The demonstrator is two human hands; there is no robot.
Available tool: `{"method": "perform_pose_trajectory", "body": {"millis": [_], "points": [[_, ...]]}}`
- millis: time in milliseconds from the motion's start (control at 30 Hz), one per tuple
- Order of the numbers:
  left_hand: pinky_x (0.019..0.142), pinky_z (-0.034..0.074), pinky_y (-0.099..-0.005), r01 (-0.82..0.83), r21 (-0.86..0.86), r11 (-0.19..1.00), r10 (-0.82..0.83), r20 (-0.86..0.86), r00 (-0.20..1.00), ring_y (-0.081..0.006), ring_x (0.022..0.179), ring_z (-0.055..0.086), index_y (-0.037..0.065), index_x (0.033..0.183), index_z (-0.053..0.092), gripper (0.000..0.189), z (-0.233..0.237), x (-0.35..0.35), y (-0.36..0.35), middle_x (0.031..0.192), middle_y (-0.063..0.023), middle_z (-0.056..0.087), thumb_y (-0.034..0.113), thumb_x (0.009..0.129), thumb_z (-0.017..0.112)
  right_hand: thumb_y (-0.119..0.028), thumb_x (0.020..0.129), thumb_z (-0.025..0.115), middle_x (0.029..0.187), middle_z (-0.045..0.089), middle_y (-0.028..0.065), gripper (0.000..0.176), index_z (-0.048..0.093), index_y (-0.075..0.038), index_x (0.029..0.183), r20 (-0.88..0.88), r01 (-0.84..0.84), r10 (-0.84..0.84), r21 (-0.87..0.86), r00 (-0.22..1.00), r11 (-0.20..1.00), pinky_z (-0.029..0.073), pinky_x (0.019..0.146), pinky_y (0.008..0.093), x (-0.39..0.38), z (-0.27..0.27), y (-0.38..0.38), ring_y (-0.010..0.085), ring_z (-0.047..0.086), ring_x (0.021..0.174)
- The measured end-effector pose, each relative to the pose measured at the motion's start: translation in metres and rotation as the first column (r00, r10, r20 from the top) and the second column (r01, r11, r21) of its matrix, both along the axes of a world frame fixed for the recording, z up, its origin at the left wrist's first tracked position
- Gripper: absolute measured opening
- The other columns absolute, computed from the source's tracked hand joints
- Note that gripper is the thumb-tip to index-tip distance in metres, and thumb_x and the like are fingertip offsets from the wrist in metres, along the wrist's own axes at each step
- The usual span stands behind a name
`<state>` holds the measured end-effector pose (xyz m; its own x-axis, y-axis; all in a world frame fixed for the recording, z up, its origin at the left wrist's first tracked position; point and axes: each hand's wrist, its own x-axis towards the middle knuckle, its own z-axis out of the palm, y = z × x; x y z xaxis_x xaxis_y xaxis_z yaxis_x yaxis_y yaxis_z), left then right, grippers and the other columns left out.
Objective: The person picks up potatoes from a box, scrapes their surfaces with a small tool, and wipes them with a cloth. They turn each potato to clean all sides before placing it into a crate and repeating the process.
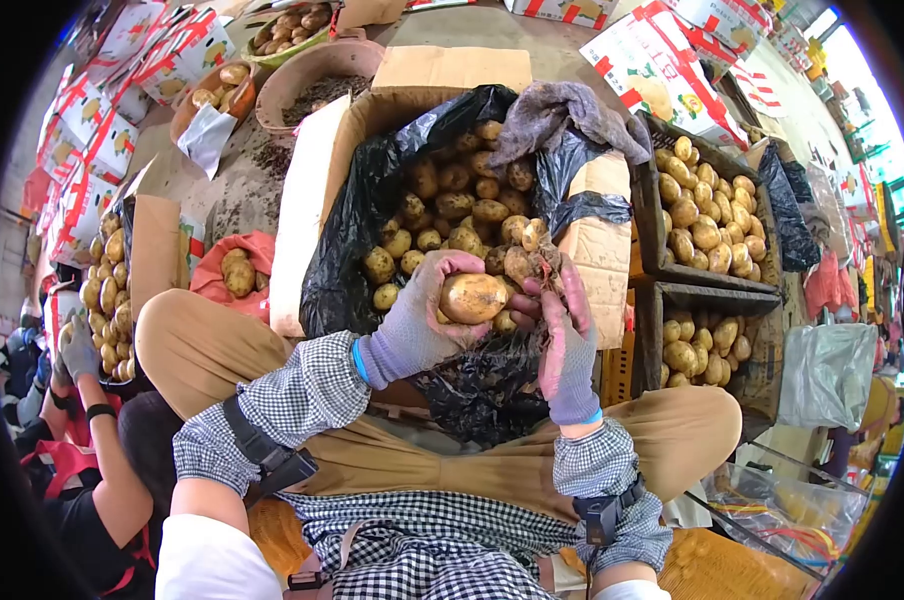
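My left hand (424,318), in a grey glove with a pinkish palm, is closed around a large yellowish potato (474,298). Just to its right, my right hand (566,345), gloved the same way, pinches a brown, fibrous clump (546,262) with reddish bits; I cannot make out its kind. Both hands are over the near side of a cardboard box (312,215) lined with a black plastic bag (334,270). Many soil-marked potatoes (454,205) fill the box. A grey cloth (567,118) hangs over its far right corner.
Two dark crates (662,290) of potatoes stand to the right. A red bag (212,290) with potatoes and another potato box (157,240) are at left. A soil-filled tub (277,95) sits behind. At far left is a co-worker's gloved hand (77,352). Printed cartons (662,75) stand around.
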<state>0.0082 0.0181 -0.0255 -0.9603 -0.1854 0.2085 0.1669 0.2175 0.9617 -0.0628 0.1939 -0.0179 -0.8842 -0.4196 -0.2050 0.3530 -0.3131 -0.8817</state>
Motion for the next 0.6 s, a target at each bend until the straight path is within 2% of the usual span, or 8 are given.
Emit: {"method": "perform_pose_trajectory", "body": {"millis": [67,133,167,200,233,300,500,600], "points": [[0.094,0.043,-0.0286,-0.073,-0.186,0.980,0.050,-0.123,0.991,-0.0159,0.108,0.051,0.007,0.117,0.045,0.062,0.002,-0.001,-0.003,0.115,-0.0078,0.049,0.001,0.065,0.079,-0.014,0.098,0.046,0.119,0.056,0.0149,0.048,0.032,-0.011,0.144,0.004,-0.053,0.053,0.070,0.999,0.996,0.053,0.083,0.0304,0.000,0.001,0.001,0.0188,0.062,0.096],[0.094,0.043,-0.0288,-0.082,-0.240,0.967,0.044,-0.157,0.987,-0.0155,0.108,0.052,0.007,0.119,0.044,0.061,0.012,0.000,0.000,0.116,-0.0074,0.050,-0.001,0.068,0.078,-0.014,0.098,0.046,0.120,0.055,0.0155,0.048,0.031,-0.010,0.144,0.038,-0.078,0.077,0.027,0.996,0.997,0.053,0.084,0.0302,0.002,-0.004,0.001,0.0192,0.061,0.097],[0.094,0.044,-0.0289,-0.019,0.152,0.988,0.016,0.021,1.000,-0.0156,0.107,0.053,0.007,0.122,0.043,0.061,0.016,0.003,0.005,0.117,-0.0069,0.050,0.001,0.071,0.076,-0.014,0.098,0.046,0.122,0.054,0.0161,0.049,0.029,-0.009,0.145,0.074,-0.097,0.097,-0.016,0.993,0.995,0.053,0.084,0.0301,0.003,-0.007,0.001,0.0195,0.061,0.098],[0.093,0.044,-0.0290,-0.023,0.525,0.851,-0.080,0.173,0.982,-0.0157,0.107,0.054,0.007,0.125,0.042,0.060,0.017,0.005,0.008,0.118,-0.0063,0.051,0.002,0.074,0.074,-0.014,0.098,0.046,0.122,0.054,0.0161,0.049,0.029,-0.009,0.145,0.078,-0.093,0.094,-0.017,0.993,0.996,0.053,0.084,0.0301,0.006,-0.007,0.000,0.0195,0.061,0.098],[0.093,0.044,-0.0290,-0.020,0.524,0.852,-0.086,0.177,0.980,-0.0157,0.107,0.054,0.007,0.125,0.042,0.060,0.017,0.005,0.008,0.118,-0.0063,0.051,0.002,0.074,0.074,-0.012,0.098,0.045,0.123,0.054,0.0166,0.050,0.028,-0.008,0.145,0.076,-0.091,0.091,-0.011,0.993,0.996,0.052,0.085,0.0299,0.007,-0.007,-0.002,0.0199,0.061,0.100],[0.093,0.046,-0.0296,-0.019,0.667,0.744,-0.135,0.178,0.975,-0.0161,0.108,0.055,0.009,0.131,0.039,0.060,0.017,0.003,0.005,0.119,-0.0056,0.052,0.006,0.081,0.071,-0.009,0.098,0.042,0.130,0.049,0.0172,0.051,0.024,-0.004,0.145,0.047,-0.110,0.109,0.017,0.993,0.994,0.050,0.090,0.0310,0.008,-0.004,-0.004,0.0212,0.058,0.108],[0.094,0.049,-0.0361,0.030,0.795,0.605,-0.276,0.174,0.945,-0.0183,0.112,0.053,0.016,0.133,0.038,0.055,0.018,0.006,0.004,0.124,-0.0055,0.049,0.012,0.086,0.066,-0.008,0.098,0.041,0.141,0.039,0.0140,0.052,0.021,-0.004,0.146,-0.113,-0.115,0.107,-0.061,0.988,0.992,0.045,0.097,0.0332,0.013,0.006,-0.002,0.0212,0.051,0.118],[0.095,0.049,-0.0389,0.035,0.795,0.605,-0.313,0.197,0.929,-0.0196,0.113,0.053,0.017,0.131,0.040,0.049,0.017,0.008,0.004,0.127,-0.0049,0.047,0.012,0.088,0.063,-0.009,0.097,0.045,0.141,0.038,0.0121,0.055,0.021,-0.004,0.146,-0.102,-0.130,0.122,-0.076,0.987,0.989,0.043,0.099,0.0314,0.014,0.013,-0.002,0.0203,0.048,0.121]]}}
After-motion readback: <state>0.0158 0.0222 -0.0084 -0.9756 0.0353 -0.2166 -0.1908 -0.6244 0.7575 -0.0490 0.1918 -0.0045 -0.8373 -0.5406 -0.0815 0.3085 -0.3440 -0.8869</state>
